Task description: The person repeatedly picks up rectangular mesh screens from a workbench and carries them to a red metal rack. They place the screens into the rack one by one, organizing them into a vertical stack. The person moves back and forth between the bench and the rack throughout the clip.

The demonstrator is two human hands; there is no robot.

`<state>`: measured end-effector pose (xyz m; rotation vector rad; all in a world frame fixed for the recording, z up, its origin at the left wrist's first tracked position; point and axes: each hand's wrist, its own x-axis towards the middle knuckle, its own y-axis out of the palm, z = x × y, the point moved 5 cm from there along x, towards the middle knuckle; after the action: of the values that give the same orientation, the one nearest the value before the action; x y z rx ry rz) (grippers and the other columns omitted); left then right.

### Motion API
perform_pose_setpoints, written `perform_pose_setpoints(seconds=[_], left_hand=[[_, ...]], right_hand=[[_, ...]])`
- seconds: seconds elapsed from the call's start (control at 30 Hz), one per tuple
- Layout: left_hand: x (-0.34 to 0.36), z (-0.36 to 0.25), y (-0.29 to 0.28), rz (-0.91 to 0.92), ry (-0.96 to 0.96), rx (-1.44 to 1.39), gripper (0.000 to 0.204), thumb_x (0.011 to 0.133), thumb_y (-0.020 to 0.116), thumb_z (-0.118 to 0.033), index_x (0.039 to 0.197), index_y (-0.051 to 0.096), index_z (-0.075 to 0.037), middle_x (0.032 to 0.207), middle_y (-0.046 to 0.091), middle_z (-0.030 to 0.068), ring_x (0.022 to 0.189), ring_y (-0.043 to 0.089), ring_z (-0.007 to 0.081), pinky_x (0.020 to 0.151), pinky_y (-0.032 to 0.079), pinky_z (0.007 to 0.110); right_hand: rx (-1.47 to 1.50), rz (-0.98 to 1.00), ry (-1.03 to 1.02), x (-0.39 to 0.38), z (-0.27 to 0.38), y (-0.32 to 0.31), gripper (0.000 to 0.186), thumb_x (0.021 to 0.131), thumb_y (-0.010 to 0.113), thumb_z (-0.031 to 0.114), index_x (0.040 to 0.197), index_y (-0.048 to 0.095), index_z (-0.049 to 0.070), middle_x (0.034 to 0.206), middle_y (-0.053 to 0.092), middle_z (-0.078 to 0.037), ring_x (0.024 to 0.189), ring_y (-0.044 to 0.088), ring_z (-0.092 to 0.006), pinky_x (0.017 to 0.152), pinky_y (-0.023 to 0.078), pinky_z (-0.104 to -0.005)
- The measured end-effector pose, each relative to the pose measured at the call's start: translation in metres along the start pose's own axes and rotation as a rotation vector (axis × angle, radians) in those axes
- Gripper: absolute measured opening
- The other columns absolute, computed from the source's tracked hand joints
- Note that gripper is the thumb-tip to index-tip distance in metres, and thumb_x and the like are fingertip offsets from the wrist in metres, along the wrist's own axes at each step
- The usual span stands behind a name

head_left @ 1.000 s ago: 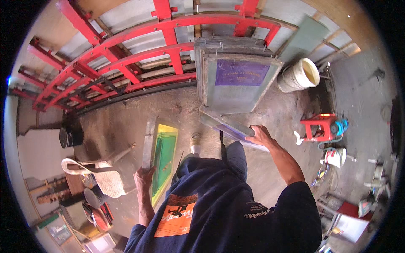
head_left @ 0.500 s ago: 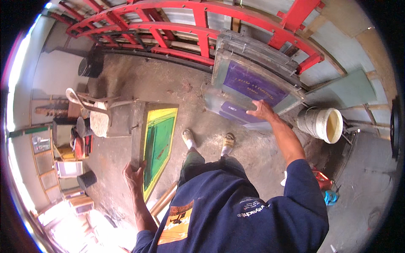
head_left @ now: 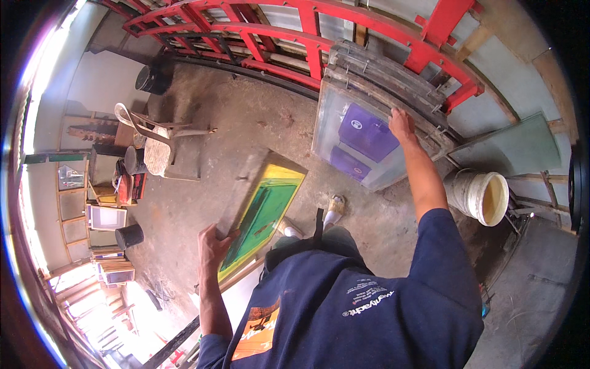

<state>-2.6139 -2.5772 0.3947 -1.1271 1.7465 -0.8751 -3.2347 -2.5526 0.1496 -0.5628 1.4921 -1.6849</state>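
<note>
My left hand [head_left: 215, 247] grips the edge of a screen printing frame [head_left: 261, 212] with green mesh and a yellow border, held tilted beside my legs. To the right, a second screen printing frame [head_left: 329, 104] with pale mesh and two purple patches [head_left: 367, 131] leans on a stack of wooden frames [head_left: 387, 71]. My right hand [head_left: 402, 125] is closed at this frame's upper edge; its fingertips are partly hidden.
Red metal trusses [head_left: 270, 31] run along the far wall behind the stack. At right stand a white bucket [head_left: 491, 198] and a glass sheet [head_left: 516, 147]. A worn chair [head_left: 158, 150], black buckets [head_left: 129, 236] and more frames [head_left: 114, 269] are at left.
The green-meshed frame has swung rightward in my left hand, across my legs. My right hand has moved up to the pale-meshed frame's edge, and that frame now covers the large purple screen behind.
</note>
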Motion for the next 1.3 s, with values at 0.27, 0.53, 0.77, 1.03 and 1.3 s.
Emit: perform_pose_setpoints(seconds=[0.27, 0.53, 0.77, 1.03, 1.3], left_hand=[[0.018, -0.055, 0.076, 0.309, 0.336, 0.177, 0.048, 0.068, 0.078, -0.047, 0.075, 0.062, -0.001, 0.074, 0.062, 0.0159, 0.071, 0.061, 0.0329, 0.064, 0.048, 0.042], [0.049, -0.111, 0.169, 0.603, 0.713, 0.478, 0.046, 0.073, 0.072, -0.049, 0.085, 0.066, -0.006, 0.084, 0.064, 0.0137, 0.083, 0.064, 0.0327, 0.070, 0.051, 0.044], [0.071, -0.175, 0.271, 0.726, 1.052, 0.615, 0.043, 0.071, 0.074, -0.045, 0.088, 0.067, -0.007, 0.086, 0.067, 0.0136, 0.083, 0.065, 0.0345, 0.069, 0.052, 0.045], [0.112, -0.224, 0.372, 0.767, 1.227, 0.700, 0.054, 0.067, 0.077, -0.046, 0.100, 0.066, -0.005, 0.094, 0.065, 0.0137, 0.094, 0.063, 0.0354, 0.077, 0.051, 0.046], [0.162, -0.286, 0.410, 0.685, 1.122, 0.695, 0.038, 0.073, 0.075, -0.033, 0.103, 0.066, -0.013, 0.106, 0.064, 0.0103, 0.102, 0.062, 0.0298, 0.083, 0.049, 0.044]], right_hand=[[0.509, -0.176, 0.006, -0.196, -0.008, 0.052, 0.029, 0.085, 0.061, 0.031, 0.095, 0.061, 0.004, 0.090, 0.065, -0.019, 0.086, 0.061, -0.0397, 0.073, 0.048, -0.0453], [0.588, 0.214, 0.662, -0.556, -0.183, 0.262, 0.036, 0.076, 0.066, 0.018, 0.109, 0.060, 0.006, 0.099, 0.066, -0.019, 0.097, 0.062, -0.0364, 0.085, 0.050, -0.0433], [0.828, 0.160, 1.262, -0.675, -0.207, 0.268, 0.038, 0.078, 0.074, 0.026, 0.105, 0.063, 0.001, 0.090, 0.069, -0.016, 0.079, 0.068, -0.0250, 0.071, 0.054, -0.0373], [0.925, 0.145, 0.880, -0.640, -0.103, 0.231, 0.029, 0.083, 0.070, 0.020, 0.104, 0.060, 0.003, 0.084, 0.066, -0.010, 0.068, 0.064, -0.0175, 0.054, 0.050, -0.0284], [0.949, 0.126, 1.124, -0.689, -0.105, 0.156, 0.029, 0.085, 0.068, 0.024, 0.104, 0.059, 0.004, 0.083, 0.066, -0.009, 0.064, 0.064, -0.0171, 0.050, 0.049, -0.0283]])
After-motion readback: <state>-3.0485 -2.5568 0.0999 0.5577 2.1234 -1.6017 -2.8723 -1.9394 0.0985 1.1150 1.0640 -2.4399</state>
